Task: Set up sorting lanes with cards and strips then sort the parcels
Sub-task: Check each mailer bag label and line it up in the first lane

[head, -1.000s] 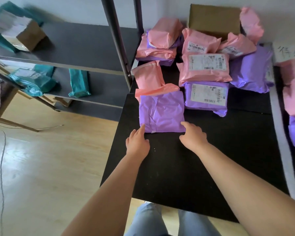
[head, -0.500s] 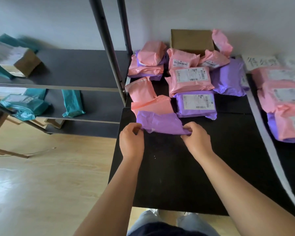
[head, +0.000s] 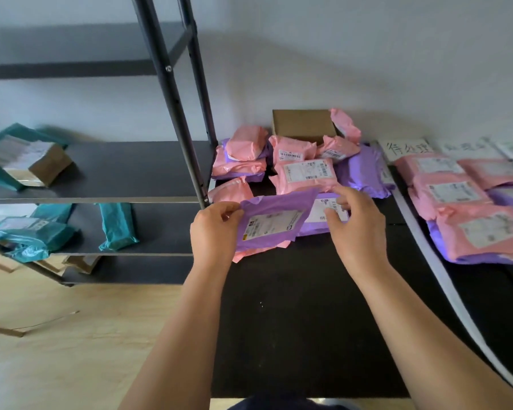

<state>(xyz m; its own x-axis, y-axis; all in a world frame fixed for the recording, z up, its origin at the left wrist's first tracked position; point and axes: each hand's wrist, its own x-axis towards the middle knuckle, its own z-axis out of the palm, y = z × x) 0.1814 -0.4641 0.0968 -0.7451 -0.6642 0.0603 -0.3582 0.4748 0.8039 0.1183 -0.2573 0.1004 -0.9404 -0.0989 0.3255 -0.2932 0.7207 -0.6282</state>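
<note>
Lifted off the table since a moment ago, the purple parcel now tilts label-up over a pink parcel. My left hand pinches its left edge; my right hand curls at its right edge, grip unclear.

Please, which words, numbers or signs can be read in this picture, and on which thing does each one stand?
"待处理": handwritten on the white card at the back of the table.
Second card, beside it: handwriting, too blurred to read.
Label on the purple parcel that the left hand pinches: too blurred to read.
Labels on the other parcels: print and barcodes, too small to read.
</note>
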